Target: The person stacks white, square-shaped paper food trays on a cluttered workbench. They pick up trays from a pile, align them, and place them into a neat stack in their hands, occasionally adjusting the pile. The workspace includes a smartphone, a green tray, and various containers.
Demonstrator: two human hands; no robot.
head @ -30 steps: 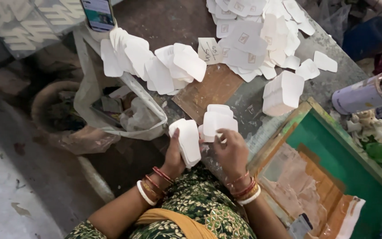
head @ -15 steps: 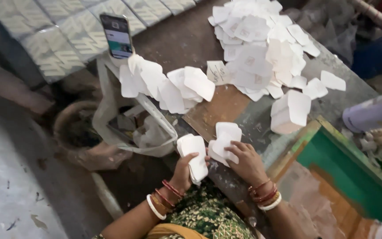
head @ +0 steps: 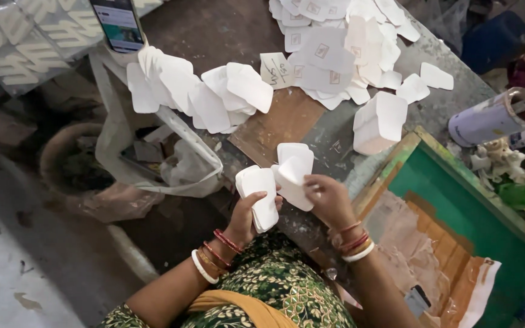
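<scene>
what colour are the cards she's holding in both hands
White, plain on the sides shown: a stack in the left hand and another in the right hand, head view.

Single head-worn view, steeply downward, close over the hands and worktable.

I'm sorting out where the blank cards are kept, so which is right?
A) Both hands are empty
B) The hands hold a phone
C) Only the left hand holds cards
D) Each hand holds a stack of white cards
D: the left hand grips one stack of white cards, and the right hand holds a second stack.
</scene>
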